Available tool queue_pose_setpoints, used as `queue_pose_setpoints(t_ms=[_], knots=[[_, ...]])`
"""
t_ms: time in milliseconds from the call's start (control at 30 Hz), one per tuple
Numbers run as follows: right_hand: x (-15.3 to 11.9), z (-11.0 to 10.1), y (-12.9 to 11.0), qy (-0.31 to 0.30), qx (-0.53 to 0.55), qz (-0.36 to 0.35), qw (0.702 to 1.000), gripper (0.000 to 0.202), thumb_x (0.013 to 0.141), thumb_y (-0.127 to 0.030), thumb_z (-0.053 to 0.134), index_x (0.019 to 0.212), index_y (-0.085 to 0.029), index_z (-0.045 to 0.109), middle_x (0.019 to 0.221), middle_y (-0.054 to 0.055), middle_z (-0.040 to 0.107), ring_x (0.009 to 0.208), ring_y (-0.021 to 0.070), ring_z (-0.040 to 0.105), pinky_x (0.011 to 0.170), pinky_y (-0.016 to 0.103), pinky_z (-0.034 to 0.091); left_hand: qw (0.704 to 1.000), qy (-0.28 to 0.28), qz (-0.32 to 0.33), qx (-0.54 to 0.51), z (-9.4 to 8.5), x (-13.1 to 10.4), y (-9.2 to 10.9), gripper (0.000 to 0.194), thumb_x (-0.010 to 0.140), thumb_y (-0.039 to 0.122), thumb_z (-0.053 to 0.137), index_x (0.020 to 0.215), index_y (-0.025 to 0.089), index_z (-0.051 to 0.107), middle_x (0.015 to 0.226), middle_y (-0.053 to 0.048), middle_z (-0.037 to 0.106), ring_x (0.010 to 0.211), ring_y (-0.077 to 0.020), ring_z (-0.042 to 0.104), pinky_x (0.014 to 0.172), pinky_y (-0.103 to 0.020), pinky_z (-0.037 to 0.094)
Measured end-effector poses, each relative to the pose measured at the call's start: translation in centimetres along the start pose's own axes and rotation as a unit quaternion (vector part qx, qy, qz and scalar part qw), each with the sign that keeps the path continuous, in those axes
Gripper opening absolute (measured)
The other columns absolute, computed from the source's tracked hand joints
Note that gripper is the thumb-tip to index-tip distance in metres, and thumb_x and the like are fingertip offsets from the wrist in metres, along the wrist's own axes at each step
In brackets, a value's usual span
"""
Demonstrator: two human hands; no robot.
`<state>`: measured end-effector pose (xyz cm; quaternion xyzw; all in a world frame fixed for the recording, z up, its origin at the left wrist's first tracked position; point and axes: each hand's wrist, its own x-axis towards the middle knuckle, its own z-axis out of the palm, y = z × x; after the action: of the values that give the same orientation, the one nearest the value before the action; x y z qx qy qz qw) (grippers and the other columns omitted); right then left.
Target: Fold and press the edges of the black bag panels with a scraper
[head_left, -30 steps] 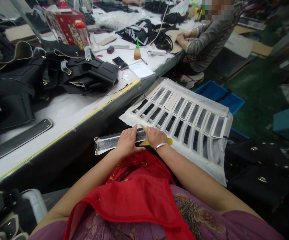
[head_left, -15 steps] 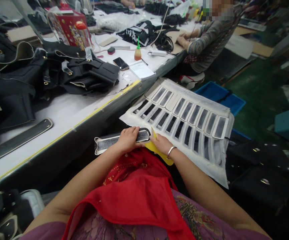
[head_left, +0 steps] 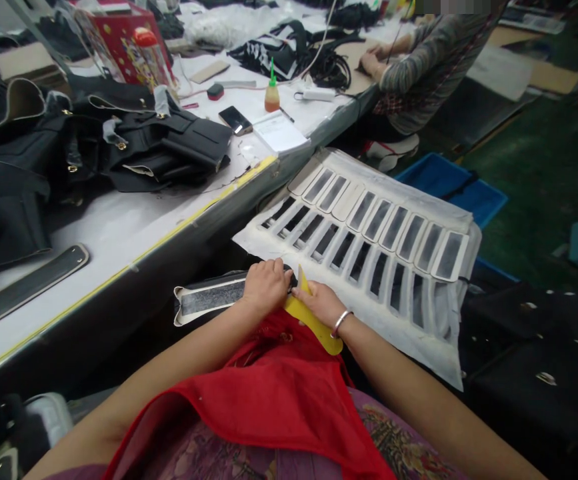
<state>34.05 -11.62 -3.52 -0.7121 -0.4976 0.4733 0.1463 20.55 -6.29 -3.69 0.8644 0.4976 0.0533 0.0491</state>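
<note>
- On the lap, just under the left hand, a long strap piece is pressed down; its long axis runs left to right, the free end pointing away to the left of the hand, the other end hidden beneath the knuckles.
- The left hand is curled loosely, fingers bent over the strap's right end, which is pinned rather than lifted.
- A yellow scraper is gripped in the right hand, fingers closed around it; its long axis slants from the tip beside the left hand's fingers down toward the right wrist.
- The 2 hands are seen touching or almost touching at the strap's end.
- Just beyond the right hand, a white sheet carrying rows of similar dark strips is spread.
- Well to the left of the left hand, a white table bears black bags.
</note>
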Motion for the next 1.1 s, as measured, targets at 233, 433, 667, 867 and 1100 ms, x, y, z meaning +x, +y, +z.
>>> queue_pose_setpoints(t_ms=[233,433,667,867,1100], knots=[[1.1,-0.7,-0.3,0.022,0.004,0.01,1.0,0.029,0.083,-0.044,0.049,0.082,-0.015,0.053,0.061,0.006,0.064,0.052,0.0171,0.061,0.047,0.024,0.044,1.0,-0.022,-0.016,0.009,-0.1,1.0,0.2,0.047,0.093,0.039,0.02,0.092,0.011,0.057,0.087,-0.013,0.063,0.083,-0.0234,0.06,0.071,-0.035,0.041],[-1.6,0.1,-0.1,-0.144,0.299,-0.016,0.943,0.028,0.075,-0.032,0.06,0.096,-0.014,0.051,0.073,0.004,0.066,0.057,0.0137,0.062,0.054,0.026,0.051,0.998,-0.041,-0.027,-0.047,-1.3,0.3,-1.0,0.047,0.093,0.04,0.022,0.091,0.014,0.061,0.089,-0.011,0.066,0.084,-0.0201,0.062,0.072,-0.03,0.043],[-5.1,-1.3,-0.3,-0.232,0.439,0.0,0.868,0.023,0.067,-0.024,0.065,0.084,-0.012,0.056,0.067,0.001,0.061,0.048,0.0086,0.055,0.045,0.019,0.044,0.99,0.007,0.007,-0.142,-2.5,-2.0,-3.9,0.044,0.094,0.037,0.021,0.116,0.018,0.053,0.114,-0.007,0.061,0.104,-0.0158,0.055,0.087,-0.026,0.041],[-0.3,-4.3,-4.7,0.07,0.542,-0.15,0.824,0.023,0.063,-0.021,0.063,0.083,-0.016,0.052,0.066,-0.005,0.051,0.047,0.004,0.045,0.046,0.018,0.041,0.992,0.022,0.087,-0.09,-1.4,-3.3,-3.6,0.067,0.079,0.062,0.042,0.13,0.018,0.041,0.131,-0.011,0.048,0.118,-0.0253,0.044,0.099,-0.04,0.03],[5.5,-0.4,-6.5,0.151,0.523,-0.151,0.825,0.026,0.067,-0.034,0.059,0.084,-0.016,0.051,0.055,-0.009,0.037,0.037,0.0013,0.025,0.034,0.015,0.024,0.992,0.005,0.11,-0.057,-1.4,-3.1,-3.4,0.076,0.075,0.063,0.047,0.133,0.016,0.036,0.134,-0.015,0.042,0.12,-0.027,0.039,0.098,-0.041,0.027]])
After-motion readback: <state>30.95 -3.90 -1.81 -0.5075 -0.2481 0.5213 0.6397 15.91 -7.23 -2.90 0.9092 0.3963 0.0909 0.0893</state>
